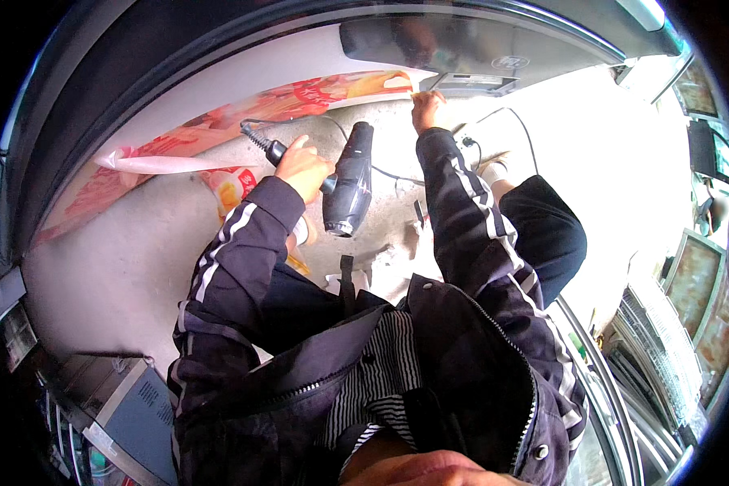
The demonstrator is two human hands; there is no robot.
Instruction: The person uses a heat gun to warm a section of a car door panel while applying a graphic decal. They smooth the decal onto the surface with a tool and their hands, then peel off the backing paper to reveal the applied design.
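Note:
My left hand (pixel 302 168) is wrapped round the handle of a black hair dryer (pixel 349 185). Its cord leaves the handle's end and loops behind it. Ahead of me stands a large white and dark-grey panel (pixel 470 53), with red and yellow printed film (pixel 300 97) along its lower part. At the right end of that film, my right hand (pixel 429 111) has its fingers closed on the edge, beside a grey recessed vent. A loose pale strip of the film (pixel 166 164) curls away at the left.
Black cable (pixel 526 134) runs over the concrete floor (pixel 113 267) to the right. Scraps of pale material (pixel 393 267) lie between my feet. A grey boxy unit (pixel 138 417) stands at lower left. Wire racks (pixel 660 340) and framed panels (pixel 692 279) lean at the right.

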